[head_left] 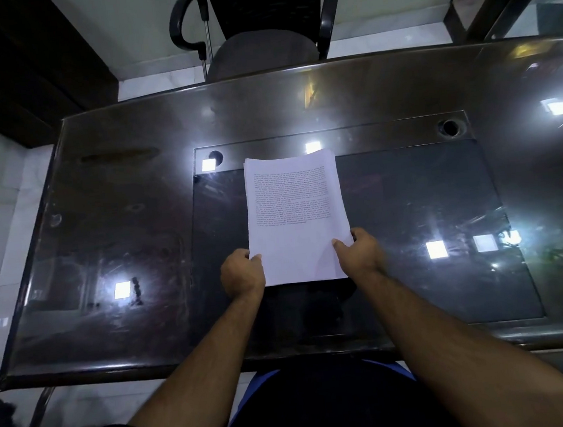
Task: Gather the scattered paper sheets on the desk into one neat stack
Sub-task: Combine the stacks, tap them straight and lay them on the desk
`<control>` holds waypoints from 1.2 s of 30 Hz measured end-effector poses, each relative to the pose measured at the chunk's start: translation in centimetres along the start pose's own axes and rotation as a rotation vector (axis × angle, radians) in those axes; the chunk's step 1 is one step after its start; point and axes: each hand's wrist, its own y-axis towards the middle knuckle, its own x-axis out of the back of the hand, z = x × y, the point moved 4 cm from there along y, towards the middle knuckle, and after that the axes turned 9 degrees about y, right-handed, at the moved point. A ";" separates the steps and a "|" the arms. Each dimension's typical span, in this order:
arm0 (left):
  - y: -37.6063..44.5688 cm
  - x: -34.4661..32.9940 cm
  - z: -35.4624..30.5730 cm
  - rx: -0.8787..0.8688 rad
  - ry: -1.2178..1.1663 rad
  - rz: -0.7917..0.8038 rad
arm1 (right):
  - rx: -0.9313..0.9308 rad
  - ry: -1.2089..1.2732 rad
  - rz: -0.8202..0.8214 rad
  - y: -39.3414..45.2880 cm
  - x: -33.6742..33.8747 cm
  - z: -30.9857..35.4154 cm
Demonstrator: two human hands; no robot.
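A stack of white paper sheets [296,218] with printed text on the top page sits in the middle of the dark glossy desk [103,230]. My left hand [243,274] grips the stack's lower left edge, thumb on top. My right hand [359,252] grips the lower right edge, thumb on the page and fingers curled round the side. The far edges of the sheets are slightly fanned. No loose sheets show elsewhere on the desk.
A black office chair [256,33] stands behind the far edge of the desk. Two round cable holes [450,127] sit at the back of the inset panel. Ceiling lights reflect off the glass top. A dark cabinet [18,66] stands far left.
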 end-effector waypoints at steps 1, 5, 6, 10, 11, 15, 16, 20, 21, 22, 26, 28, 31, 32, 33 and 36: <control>0.1 0.0 -0.1 -0.002 0.009 0.003 | -0.014 0.014 -0.004 0.0 0.0 0.0; 0.4 -0.3 0.2 0.040 -0.030 0.031 | -0.007 0.026 -0.006 0.2 -0.2 -0.2; 0.4 -0.3 0.3 0.052 -0.054 0.029 | 0.006 0.004 -0.005 0.2 -0.2 -0.1; 0.3 -0.4 -0.1 0.038 -0.130 0.038 | 0.055 -0.130 -0.033 -0.1 -0.5 0.2; 0.4 -0.4 -0.2 0.039 -0.134 0.043 | 0.058 -0.153 -0.038 -0.2 -0.6 0.3; 1.0 -0.2 0.2 0.068 -0.124 0.031 | 0.045 -0.134 -0.025 -0.1 -0.5 0.0; 1.1 -0.2 0.2 0.072 -0.127 0.025 | 0.044 -0.117 -0.028 -0.1 -0.4 -0.1; 1.1 0.0 0.4 0.095 -0.145 0.040 | 0.036 -0.064 -0.041 -0.2 -0.5 -0.4; 1.2 0.0 0.5 0.106 -0.154 0.051 | 0.037 -0.062 -0.033 -0.2 -0.5 -0.3; 1.4 -0.1 0.7 0.117 -0.171 0.064 | 0.037 -0.053 -0.025 -0.2 -0.4 -0.1; 2.1 -0.2 1.2 0.133 -0.250 0.101 | 0.051 -0.026 -0.053 -0.2 0.0 -0.1; 2.4 -0.4 1.0 0.094 -0.242 0.106 | 0.062 -0.047 -0.093 -0.5 -0.3 0.0; 2.5 -0.8 0.1 0.039 -0.212 0.141 | 0.044 -0.088 -0.071 -0.6 -0.9 0.5; 2.6 -0.9 0.0 0.034 -0.215 0.139 | 0.042 -0.087 -0.060 -0.6 -0.9 0.6; 2.6 -1.0 0.0 0.039 -0.223 0.132 | 0.043 -0.082 -0.058 -0.4 -0.8 0.5; 2.1 -0.7 0.3 0.061 -0.203 0.096 | 0.032 -0.078 -0.100 -0.3 -0.3 -0.2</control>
